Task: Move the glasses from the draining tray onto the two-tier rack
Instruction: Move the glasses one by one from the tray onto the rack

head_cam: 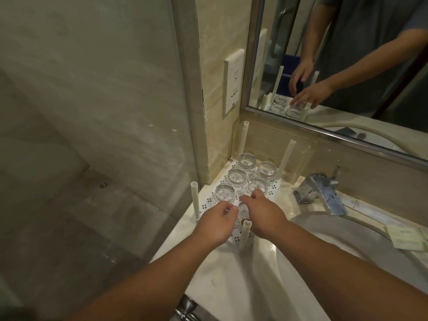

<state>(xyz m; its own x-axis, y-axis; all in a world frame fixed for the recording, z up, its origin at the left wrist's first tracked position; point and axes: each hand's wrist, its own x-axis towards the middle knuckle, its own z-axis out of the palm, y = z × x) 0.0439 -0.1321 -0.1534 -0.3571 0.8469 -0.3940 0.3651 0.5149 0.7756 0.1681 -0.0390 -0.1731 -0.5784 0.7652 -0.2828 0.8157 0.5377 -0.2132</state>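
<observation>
Where writing shows at all, on the pale green packets (407, 237) at 3 o'clock on the counter (222, 281), it is too small to read. The tray (274, 189) is a white perforated plastic sheet in the counter's corner, with four plain white tubes (194, 200) standing upright at its corners; its long axis runs from 7 toward 1 o'clock. On it sit clear round glasses (237, 176), mouths down and thick bases up, in two rows along that axis. A sixth glass (243, 210) stands at the near end between both hands. The left hand (216, 224) has its fingers curled beside this glass; whether they touch it I cannot tell. The right hand (264, 215) arches over it, fingers loosely bent and narrow. A chrome tap (324, 193) stands at 2 o'clock above the basin (347, 246).
</observation>
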